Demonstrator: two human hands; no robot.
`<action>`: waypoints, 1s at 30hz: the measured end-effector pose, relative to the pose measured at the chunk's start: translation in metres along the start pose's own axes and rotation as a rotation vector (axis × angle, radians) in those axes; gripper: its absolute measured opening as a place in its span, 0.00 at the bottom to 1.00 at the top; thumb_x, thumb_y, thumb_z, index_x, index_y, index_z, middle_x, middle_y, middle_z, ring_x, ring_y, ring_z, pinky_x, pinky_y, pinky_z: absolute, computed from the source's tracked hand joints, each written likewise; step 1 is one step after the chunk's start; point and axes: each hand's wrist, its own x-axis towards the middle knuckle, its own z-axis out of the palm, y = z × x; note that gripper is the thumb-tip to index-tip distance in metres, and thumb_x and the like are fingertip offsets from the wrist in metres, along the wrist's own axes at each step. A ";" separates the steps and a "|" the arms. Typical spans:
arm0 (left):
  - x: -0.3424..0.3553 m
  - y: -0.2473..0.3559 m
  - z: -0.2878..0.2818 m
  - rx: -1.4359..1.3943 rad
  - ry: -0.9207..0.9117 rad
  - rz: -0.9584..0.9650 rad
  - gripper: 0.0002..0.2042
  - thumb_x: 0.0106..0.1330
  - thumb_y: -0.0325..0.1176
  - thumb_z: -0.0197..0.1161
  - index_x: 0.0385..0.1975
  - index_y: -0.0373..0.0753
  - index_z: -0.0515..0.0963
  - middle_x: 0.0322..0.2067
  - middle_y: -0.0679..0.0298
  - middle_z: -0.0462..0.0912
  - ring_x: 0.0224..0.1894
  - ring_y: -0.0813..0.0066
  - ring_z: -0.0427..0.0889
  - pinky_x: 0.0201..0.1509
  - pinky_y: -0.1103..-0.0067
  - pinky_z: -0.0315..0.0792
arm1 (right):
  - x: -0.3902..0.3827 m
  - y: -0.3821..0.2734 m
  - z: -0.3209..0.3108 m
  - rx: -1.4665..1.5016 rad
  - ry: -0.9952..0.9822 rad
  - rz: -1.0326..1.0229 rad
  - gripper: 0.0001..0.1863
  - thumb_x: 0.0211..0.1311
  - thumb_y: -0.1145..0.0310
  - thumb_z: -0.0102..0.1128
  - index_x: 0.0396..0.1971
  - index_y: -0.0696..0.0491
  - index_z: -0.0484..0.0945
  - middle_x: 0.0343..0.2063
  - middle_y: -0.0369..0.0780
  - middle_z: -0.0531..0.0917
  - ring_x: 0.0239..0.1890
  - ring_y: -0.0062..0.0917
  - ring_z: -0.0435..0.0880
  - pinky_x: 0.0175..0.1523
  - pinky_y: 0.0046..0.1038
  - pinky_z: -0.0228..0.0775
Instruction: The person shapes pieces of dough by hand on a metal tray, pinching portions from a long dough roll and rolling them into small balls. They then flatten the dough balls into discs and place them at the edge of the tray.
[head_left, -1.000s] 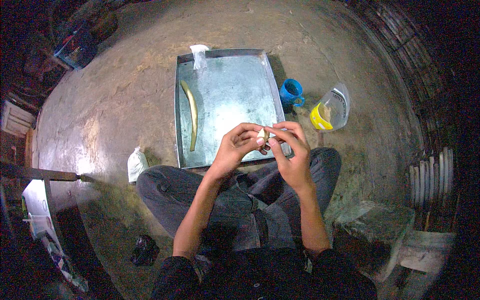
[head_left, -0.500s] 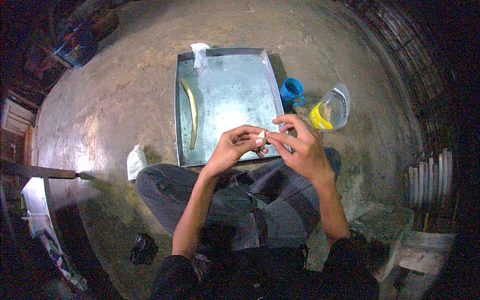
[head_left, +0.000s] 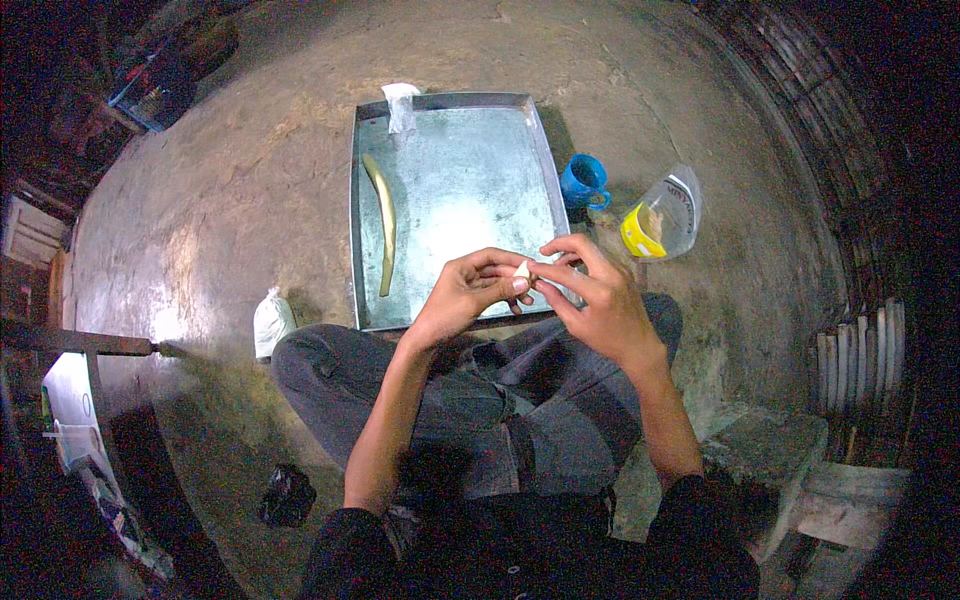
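A small pale, pointed piece [head_left: 522, 270], perhaps dough, is pinched between the thumb and fingers of my left hand [head_left: 468, 290]. Its exact kind cannot be made out. My right hand [head_left: 604, 302] meets it from the right, with the thumb and index fingertips at its side and the other fingers raised and bent. Both hands are over the near edge of a shallow metal tray [head_left: 460, 160]. Along the tray's left side lies a long, slightly curved, yellowish stick [head_left: 386, 225]. A white plastic bag [head_left: 400, 108] hangs over the tray's far rim.
Right of the tray stand a blue mug [head_left: 584, 183] and a clear bag with a yellow band [head_left: 660, 220], something pale inside. A white filled bag [head_left: 272, 322] sits by my left knee. A black bag [head_left: 287, 496] lies on the floor [head_left: 250, 150]. My crossed legs border the tray.
Both hands stay in nearly the same place. The fingers shift slightly around the pale piece, and less of it shows now. Nothing else visibly moves.
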 end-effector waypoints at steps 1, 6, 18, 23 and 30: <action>0.000 0.001 0.001 0.005 -0.001 0.000 0.16 0.69 0.31 0.67 0.51 0.28 0.78 0.41 0.56 0.86 0.41 0.70 0.87 0.43 0.76 0.81 | -0.001 0.000 -0.001 -0.011 -0.001 -0.010 0.15 0.56 0.74 0.69 0.45 0.51 0.85 0.46 0.40 0.80 0.38 0.29 0.85 0.43 0.32 0.78; -0.001 0.002 0.002 -0.004 -0.016 -0.017 0.16 0.69 0.31 0.68 0.51 0.29 0.78 0.41 0.57 0.85 0.41 0.70 0.87 0.43 0.76 0.81 | -0.002 0.002 -0.001 -0.034 0.018 -0.050 0.13 0.55 0.74 0.70 0.42 0.51 0.84 0.46 0.39 0.80 0.39 0.29 0.85 0.44 0.32 0.78; 0.002 -0.004 -0.002 0.049 0.005 -0.003 0.15 0.69 0.31 0.67 0.50 0.29 0.78 0.42 0.57 0.85 0.41 0.71 0.86 0.42 0.77 0.81 | 0.000 0.004 0.002 0.025 -0.011 0.025 0.16 0.57 0.73 0.69 0.48 0.48 0.85 0.48 0.40 0.79 0.43 0.31 0.83 0.50 0.32 0.77; 0.003 -0.006 -0.002 0.061 -0.001 0.013 0.15 0.68 0.31 0.68 0.50 0.29 0.78 0.42 0.57 0.85 0.41 0.71 0.86 0.41 0.77 0.81 | -0.006 0.004 0.013 0.173 0.019 0.133 0.16 0.59 0.73 0.68 0.49 0.48 0.85 0.50 0.41 0.79 0.44 0.31 0.83 0.51 0.32 0.77; 0.002 -0.003 0.002 0.015 0.009 -0.012 0.16 0.67 0.30 0.69 0.50 0.29 0.77 0.42 0.57 0.85 0.41 0.71 0.86 0.41 0.77 0.81 | -0.008 0.003 0.013 0.128 0.085 0.121 0.13 0.60 0.75 0.68 0.45 0.51 0.86 0.49 0.42 0.80 0.47 0.32 0.83 0.53 0.32 0.76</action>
